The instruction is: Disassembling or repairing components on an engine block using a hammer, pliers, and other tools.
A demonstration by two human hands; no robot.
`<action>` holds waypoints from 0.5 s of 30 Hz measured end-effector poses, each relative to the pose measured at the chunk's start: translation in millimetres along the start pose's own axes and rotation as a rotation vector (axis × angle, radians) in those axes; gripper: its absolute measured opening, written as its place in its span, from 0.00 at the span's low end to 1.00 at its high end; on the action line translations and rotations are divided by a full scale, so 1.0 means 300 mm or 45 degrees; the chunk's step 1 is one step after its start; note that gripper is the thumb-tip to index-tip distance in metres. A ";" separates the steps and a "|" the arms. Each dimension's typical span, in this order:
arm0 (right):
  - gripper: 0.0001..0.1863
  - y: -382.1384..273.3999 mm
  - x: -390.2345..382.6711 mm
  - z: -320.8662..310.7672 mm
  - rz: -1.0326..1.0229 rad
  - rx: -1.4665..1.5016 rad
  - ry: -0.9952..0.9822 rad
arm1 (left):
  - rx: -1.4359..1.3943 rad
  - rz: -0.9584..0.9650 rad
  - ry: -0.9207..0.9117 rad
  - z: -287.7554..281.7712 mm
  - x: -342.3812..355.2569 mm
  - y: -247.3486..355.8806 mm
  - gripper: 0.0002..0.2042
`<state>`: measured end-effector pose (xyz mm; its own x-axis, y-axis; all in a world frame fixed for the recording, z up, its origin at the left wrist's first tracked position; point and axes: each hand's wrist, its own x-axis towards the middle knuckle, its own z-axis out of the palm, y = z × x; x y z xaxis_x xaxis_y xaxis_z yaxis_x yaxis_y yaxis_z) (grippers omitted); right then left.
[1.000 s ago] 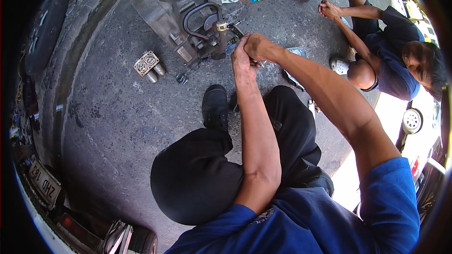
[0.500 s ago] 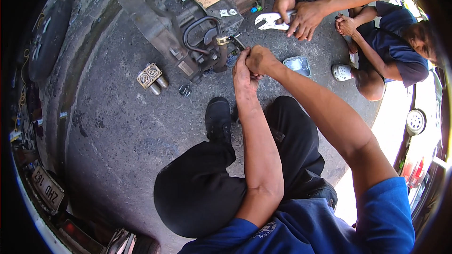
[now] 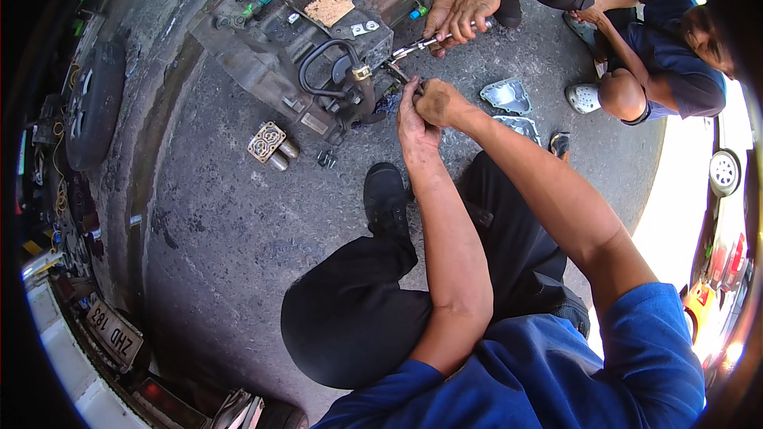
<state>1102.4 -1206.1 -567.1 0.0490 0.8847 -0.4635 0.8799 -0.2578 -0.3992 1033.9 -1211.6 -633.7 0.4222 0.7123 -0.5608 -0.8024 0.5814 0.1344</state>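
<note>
My left hand (image 3: 416,121) and my right hand (image 3: 443,103) are closed together on a dark metal hand tool (image 3: 396,73), its exact kind hidden by my fingers. The tool reaches to the near right end of a large, greasy gearbox-like metal casing (image 3: 254,63). Beside that end are a curved black hose (image 3: 304,71) and a brass-coloured clamp (image 3: 362,73). Just beyond my hands, a co-worker's hands (image 3: 465,16) hold silver locking pliers (image 3: 415,48), the jaws close to the tip of my tool. What the jaws grip is too small to tell.
Two silver metal pans (image 3: 506,96) lie right of my hands. A metal block with two cylinders (image 3: 268,141) and small bolts (image 3: 327,159) lie on the floor at left. Another person (image 3: 652,56) squats at right. A vehicle's rear (image 3: 111,334) stands lower left.
The co-worker's locking pliers have swung down and left to the casing's end, beside my tool. My hands keep their hold. The view has shifted slightly, and a second pan now shows.
</note>
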 end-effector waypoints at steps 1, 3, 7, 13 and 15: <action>0.18 -0.003 -0.018 -0.012 -0.033 0.027 0.025 | 0.003 -0.016 0.009 0.006 -0.004 0.001 0.16; 0.21 0.004 -0.066 -0.029 -0.304 -0.144 0.063 | -0.021 0.007 0.004 0.020 -0.016 0.002 0.13; 0.23 0.062 -0.176 -0.014 -0.055 0.703 0.256 | -0.069 -0.023 0.107 0.057 -0.028 -0.010 0.13; 0.22 0.230 -0.372 0.095 0.200 0.455 0.183 | -0.332 0.030 -0.038 0.079 -0.021 -0.038 0.07; 0.21 0.268 -0.443 0.163 0.163 0.213 -0.286 | -0.433 -0.044 -0.088 0.074 -0.020 -0.037 0.08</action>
<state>1143.5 -1363.4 -576.4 0.0322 0.7376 -0.6745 0.7822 -0.4387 -0.4423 1049.8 -1213.7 -613.6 0.4699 0.7259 -0.5022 -0.8767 0.4498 -0.1702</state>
